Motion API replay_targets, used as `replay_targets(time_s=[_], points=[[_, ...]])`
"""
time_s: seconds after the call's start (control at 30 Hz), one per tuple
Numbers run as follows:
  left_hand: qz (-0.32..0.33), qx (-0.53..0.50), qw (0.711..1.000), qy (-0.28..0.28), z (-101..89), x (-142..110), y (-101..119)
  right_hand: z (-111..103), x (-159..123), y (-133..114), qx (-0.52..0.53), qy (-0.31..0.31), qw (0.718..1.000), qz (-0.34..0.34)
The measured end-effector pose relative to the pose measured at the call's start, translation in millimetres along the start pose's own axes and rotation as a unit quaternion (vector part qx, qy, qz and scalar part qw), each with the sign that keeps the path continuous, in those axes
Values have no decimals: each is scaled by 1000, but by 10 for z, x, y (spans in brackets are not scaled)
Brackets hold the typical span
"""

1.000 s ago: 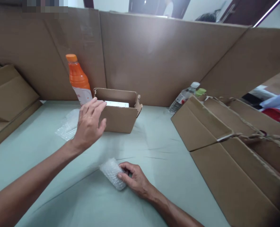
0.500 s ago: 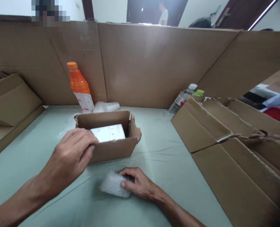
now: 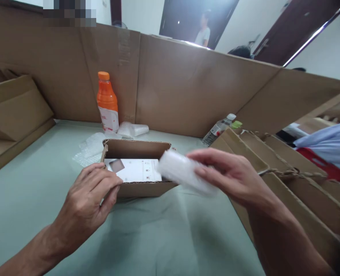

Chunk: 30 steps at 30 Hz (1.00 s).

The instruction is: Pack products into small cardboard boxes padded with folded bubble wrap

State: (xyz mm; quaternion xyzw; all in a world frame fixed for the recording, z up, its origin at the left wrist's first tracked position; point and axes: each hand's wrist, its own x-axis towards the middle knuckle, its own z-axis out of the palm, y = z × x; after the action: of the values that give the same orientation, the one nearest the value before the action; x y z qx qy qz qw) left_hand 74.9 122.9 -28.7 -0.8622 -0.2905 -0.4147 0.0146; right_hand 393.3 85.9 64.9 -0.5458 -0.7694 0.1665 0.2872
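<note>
My left hand (image 3: pixel 93 191) is closed on the near left edge of an open cardboard box (image 3: pixel 149 189). Inside the box lies a white printed carton (image 3: pixel 135 169) with a grey square on its face. My right hand (image 3: pixel 230 174) grips a bubble-wrapped packet (image 3: pixel 184 170), blurred by motion, in the air at the box's right end. What the bubble wrap encloses cannot be made out. The packet overlaps the box's right corner in view; whether they touch, I cannot tell.
Behind the box stand an orange drink bottle (image 3: pixel 107 101), loose bubble wrap (image 3: pixel 91 147) and clear plastic cups (image 3: pixel 134 129). A clear water bottle (image 3: pixel 218 128) leans at the right, beside cardboard bins (image 3: pixel 241 149). A cardboard wall (image 3: pixel 187 84) closes the far side; a person (image 3: pixel 203 34) stands beyond.
The left hand reached the box and drew it nearer, uncovering the plastic cups behind. The right hand lifted the bubble-wrapped packet off the table, up and rightward to the box's right end.
</note>
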Motion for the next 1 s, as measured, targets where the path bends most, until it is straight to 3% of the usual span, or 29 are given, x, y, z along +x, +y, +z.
replay_targets(time_s=[0.07, 0.17, 0.27, 0.37, 0.5, 0.6, 0.73, 0.83, 0.93, 1.0], points=[[5, -1, 1000, 0, 9, -16, -11, 13, 284, -57, -155, -6, 988, 16], [13, -6, 1000, -2, 19, -31, -38, 181, 659, -152, -318, -136, 938, 20], [18, -7, 1000, 4, 37, -31, -69, 428, 918, -272, -377, -268, 886, 26], [18, -7, 1000, 14, 60, -17, -99, 564, 1048, -332, -414, -285, 863, 51], [20, -29, 999, 19, 79, -13, -119, 449, 1034, -300, -356, -314, 880, 15], [23, -35, 999, 26, 82, -25, -122, 405, 956, -308, -361, -324, 874, 24], [29, -18, 999, 33, 92, -31, -136, 595, 901, -379, -425, -305, 851, 39], [36, -7, 999, 30, 106, -35, -133, 686, 898, -375, -425, -303, 853, 23], [22, 22, 998, 53, 105, -78, -95, 577, 797, -287, -368, -253, 895, -19], [-11, 46, 994, 97, 89, -149, -63, 425, 611, -182, -297, -132, 943, -67]])
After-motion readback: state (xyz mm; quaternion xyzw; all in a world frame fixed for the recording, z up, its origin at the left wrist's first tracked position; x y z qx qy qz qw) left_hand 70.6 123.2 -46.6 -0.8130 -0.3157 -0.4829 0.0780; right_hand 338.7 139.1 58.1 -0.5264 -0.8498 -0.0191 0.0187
